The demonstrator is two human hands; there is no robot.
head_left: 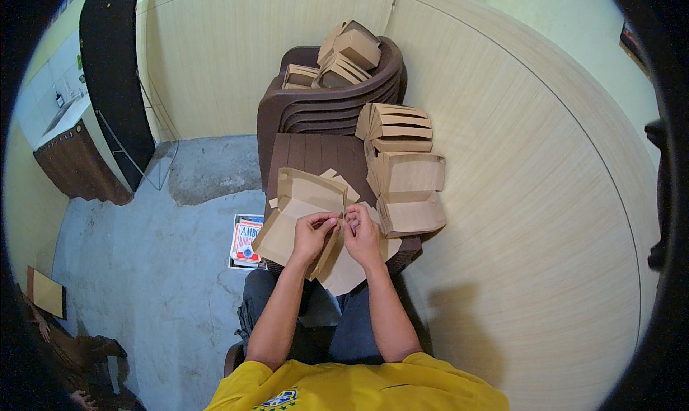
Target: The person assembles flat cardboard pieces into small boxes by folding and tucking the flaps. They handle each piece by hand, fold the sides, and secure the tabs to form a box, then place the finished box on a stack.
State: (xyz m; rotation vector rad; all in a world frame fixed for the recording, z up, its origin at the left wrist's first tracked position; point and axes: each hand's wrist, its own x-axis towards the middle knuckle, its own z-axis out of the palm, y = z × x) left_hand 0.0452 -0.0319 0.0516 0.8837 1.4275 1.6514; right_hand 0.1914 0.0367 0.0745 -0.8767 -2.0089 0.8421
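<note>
A partly folded brown cardboard box (pixel 307 190) lies open in front of me, with its lid side raised toward the far left. My left hand (pixel 314 236) pinches the box's near wall by the right corner, thumb and forefinger together. Close beside it, my right hand (pixel 362 234) has its fingertips closed on the same corner, where the small flaps are partly hidden by the fingers. Beneath the box are flat, unfolded cardboard blanks (pixel 344 273), resting on the brown table and sticking out toward my lap.
Folded boxes (pixel 410 173) stand nested along the table's right edge, with more boxes (pixel 402 126) behind them. Past the brown slatted table (pixel 305 153), stacked brown chairs (pixel 276 113) hold further boxes (pixel 352 52). A crate with printed packaging (pixel 248 240) sits on the floor at left. Another person (pixel 79 353) is at lower left.
</note>
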